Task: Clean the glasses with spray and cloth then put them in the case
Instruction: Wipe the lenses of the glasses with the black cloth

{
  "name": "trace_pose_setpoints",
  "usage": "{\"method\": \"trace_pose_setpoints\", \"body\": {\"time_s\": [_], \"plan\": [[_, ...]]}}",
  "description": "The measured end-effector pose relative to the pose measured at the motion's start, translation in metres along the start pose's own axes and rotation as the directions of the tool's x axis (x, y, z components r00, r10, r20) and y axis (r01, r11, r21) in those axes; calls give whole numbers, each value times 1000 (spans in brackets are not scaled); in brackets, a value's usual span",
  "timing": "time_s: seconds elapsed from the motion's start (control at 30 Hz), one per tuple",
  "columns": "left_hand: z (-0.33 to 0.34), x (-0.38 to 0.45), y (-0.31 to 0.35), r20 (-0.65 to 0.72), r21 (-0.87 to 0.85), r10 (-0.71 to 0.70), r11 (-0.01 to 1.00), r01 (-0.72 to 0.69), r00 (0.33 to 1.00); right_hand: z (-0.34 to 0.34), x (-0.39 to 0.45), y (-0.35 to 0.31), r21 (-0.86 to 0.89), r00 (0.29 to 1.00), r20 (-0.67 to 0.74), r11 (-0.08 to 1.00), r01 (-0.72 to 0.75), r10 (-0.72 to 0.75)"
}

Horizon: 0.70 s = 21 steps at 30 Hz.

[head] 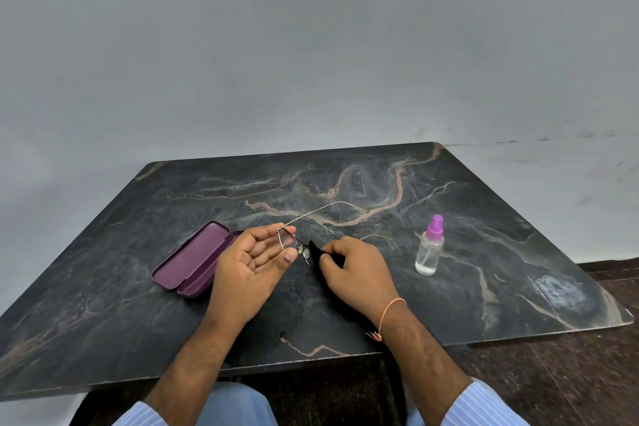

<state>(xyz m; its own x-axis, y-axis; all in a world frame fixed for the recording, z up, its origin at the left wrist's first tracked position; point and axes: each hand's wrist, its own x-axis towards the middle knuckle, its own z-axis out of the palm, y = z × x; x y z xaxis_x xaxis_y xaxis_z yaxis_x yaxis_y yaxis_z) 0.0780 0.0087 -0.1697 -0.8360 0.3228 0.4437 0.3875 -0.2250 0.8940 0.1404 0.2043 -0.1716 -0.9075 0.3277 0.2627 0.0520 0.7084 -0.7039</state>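
Here we see the left hand (pixel 252 261) turned palm up, its fingers (pixel 268 233) curled round one lens of the glasses (pixel 289 239), with the thumb pressing the lens rim from below and a fingertip on the hinge corner above. The right hand (pixel 356 270) is just beside it, its fingers pinching a black cloth (pixel 316 252) against the other lens. That second lens is mostly hidden behind the cloth and the right hand, so we cannot make out its outline; only the nose pads show between the two hands. The cloth's lower part blends into the dark table (pixel 484 252) and is hard to trace.

The glasses are thin, silver-rimmed, with clear lenses, held above the table. One temple arm juts out away from us, and the tip of the other shows past the right hand. The purple case (pixel 193 261) lies open on the table just left of the left hand. The spray bottle (pixel 429 245), clear with a purple nozzle, stands upright well to the right.
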Motion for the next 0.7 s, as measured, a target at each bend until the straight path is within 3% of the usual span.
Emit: {"method": "trace_pose_setpoints", "body": {"time_s": [0.13,0.3,0.47,0.6,0.7], "plan": [[-2,-1,-1,9,1,-1,1000,1,1000,-2,-2,0,127,999,-10,991,50,-49],[-1,-4,2,2,-3,18,1000,-18,1000,-3,-2,-1,76,999,-36,996,43,-40],[-2,-4,4,-19,-11,39,999,-40,999,-4,-6,-4,201,997,-33,976,82,-77],[-1,-3,2,-32,-34,46,998,-47,998,-3,-4,-2,138,994,-68,986,89,-80],[0,-3,2,-31,-31,55,998,-56,998,-3,-5,-3,196,996,-49,978,77,-69]]}}
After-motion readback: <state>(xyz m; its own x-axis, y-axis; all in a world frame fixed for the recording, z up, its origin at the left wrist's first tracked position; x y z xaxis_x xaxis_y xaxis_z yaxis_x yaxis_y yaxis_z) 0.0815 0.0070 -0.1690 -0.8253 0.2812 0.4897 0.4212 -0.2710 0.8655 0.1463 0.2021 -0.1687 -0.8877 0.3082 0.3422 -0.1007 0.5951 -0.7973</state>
